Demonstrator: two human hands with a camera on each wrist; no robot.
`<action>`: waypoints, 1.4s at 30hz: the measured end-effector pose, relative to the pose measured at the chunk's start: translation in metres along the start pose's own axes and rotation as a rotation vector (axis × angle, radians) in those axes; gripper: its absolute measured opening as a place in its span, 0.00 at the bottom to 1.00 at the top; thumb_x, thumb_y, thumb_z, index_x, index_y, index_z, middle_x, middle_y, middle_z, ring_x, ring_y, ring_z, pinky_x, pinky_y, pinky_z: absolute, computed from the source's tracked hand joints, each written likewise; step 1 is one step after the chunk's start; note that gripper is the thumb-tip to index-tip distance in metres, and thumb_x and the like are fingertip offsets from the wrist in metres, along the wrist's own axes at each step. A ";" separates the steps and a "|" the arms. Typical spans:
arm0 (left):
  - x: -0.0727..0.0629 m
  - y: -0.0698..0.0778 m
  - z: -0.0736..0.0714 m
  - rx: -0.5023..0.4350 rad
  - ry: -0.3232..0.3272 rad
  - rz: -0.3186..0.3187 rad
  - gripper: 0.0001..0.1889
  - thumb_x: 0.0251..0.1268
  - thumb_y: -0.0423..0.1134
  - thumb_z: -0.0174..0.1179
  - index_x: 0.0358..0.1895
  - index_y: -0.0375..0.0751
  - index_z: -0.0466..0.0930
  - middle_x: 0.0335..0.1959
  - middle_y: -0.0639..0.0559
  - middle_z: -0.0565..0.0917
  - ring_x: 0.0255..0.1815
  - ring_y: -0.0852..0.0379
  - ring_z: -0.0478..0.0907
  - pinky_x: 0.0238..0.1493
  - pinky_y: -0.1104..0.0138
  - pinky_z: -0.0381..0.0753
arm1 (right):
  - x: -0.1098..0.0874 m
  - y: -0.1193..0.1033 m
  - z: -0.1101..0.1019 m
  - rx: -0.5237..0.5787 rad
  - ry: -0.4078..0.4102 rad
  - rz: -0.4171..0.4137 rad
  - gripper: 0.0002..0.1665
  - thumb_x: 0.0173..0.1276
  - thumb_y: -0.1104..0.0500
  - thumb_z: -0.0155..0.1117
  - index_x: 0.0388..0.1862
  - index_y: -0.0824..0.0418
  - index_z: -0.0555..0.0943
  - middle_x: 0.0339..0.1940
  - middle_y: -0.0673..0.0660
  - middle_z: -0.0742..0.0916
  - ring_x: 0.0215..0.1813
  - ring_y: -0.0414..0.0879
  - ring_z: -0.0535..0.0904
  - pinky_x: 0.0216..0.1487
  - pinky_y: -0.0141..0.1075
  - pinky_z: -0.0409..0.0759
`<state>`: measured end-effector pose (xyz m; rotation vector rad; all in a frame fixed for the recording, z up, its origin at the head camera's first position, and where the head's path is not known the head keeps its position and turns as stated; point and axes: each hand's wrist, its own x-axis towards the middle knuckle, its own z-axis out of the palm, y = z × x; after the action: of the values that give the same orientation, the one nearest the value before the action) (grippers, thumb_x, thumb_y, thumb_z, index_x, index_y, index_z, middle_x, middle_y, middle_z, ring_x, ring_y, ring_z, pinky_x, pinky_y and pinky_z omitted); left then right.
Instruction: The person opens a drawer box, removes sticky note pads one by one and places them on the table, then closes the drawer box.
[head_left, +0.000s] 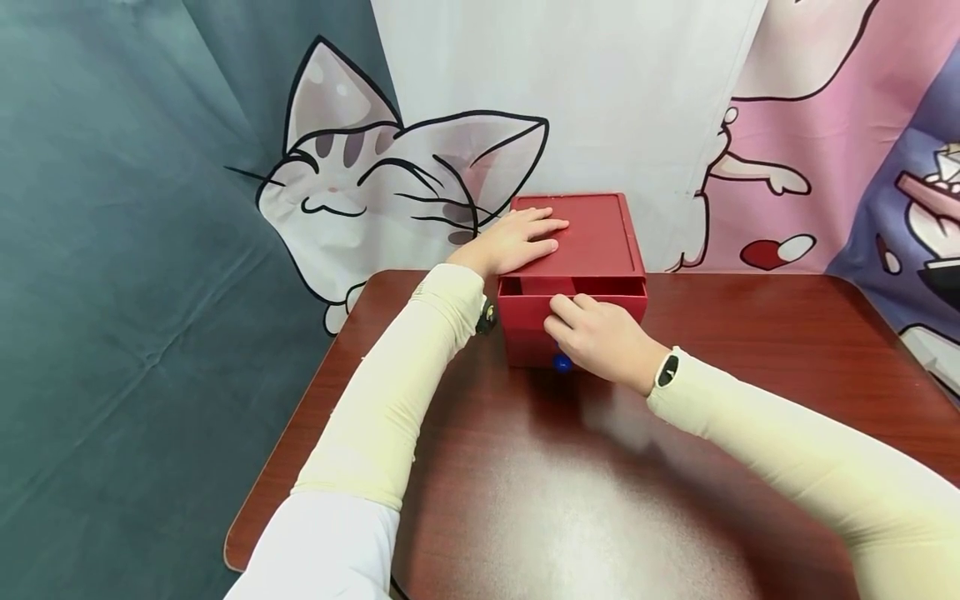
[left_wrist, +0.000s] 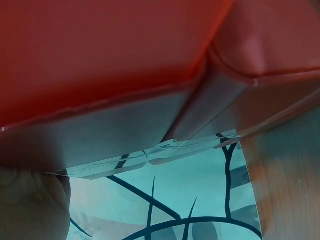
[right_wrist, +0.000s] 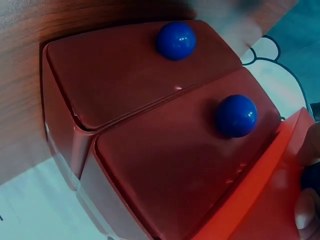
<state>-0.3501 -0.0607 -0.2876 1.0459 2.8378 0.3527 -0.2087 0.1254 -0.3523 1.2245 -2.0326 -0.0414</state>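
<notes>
A red drawer box (head_left: 592, 237) stands at the back of the table. My left hand (head_left: 517, 239) lies on the left part of its top, palm down with fingers stretched. At the front, my right hand (head_left: 600, 337) pinches the dark blue knob (right_wrist: 311, 177) of the top drawer (right_wrist: 265, 200), which sticks partly out with its opening visible in the head view. Two lower drawers, each with a round blue knob, the middle one (right_wrist: 236, 116) and the bottom one (right_wrist: 176, 41), sit closed in the right wrist view. The left wrist view catches the box's red side (left_wrist: 100, 55).
The brown wooden table (head_left: 487, 500) carries the box near its back edge. Right behind hangs a curtain (head_left: 600, 100) printed with a cartoon cat. A plain grey-green cloth (head_left: 112, 292) hangs at the left. Each wrist wears a dark device over a pale sleeve (head_left: 382, 408).
</notes>
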 end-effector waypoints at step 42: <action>0.001 -0.002 0.004 -0.023 0.034 0.017 0.27 0.79 0.58 0.44 0.77 0.62 0.64 0.81 0.55 0.57 0.83 0.56 0.46 0.80 0.61 0.41 | -0.011 -0.031 -0.015 -0.022 0.117 -0.003 0.16 0.74 0.67 0.42 0.27 0.61 0.74 0.34 0.59 0.76 0.26 0.51 0.70 0.17 0.34 0.69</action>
<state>-0.3511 -0.0605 -0.2916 1.0708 2.8490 0.4066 -0.1736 0.1223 -0.3601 1.1891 -1.9243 0.0063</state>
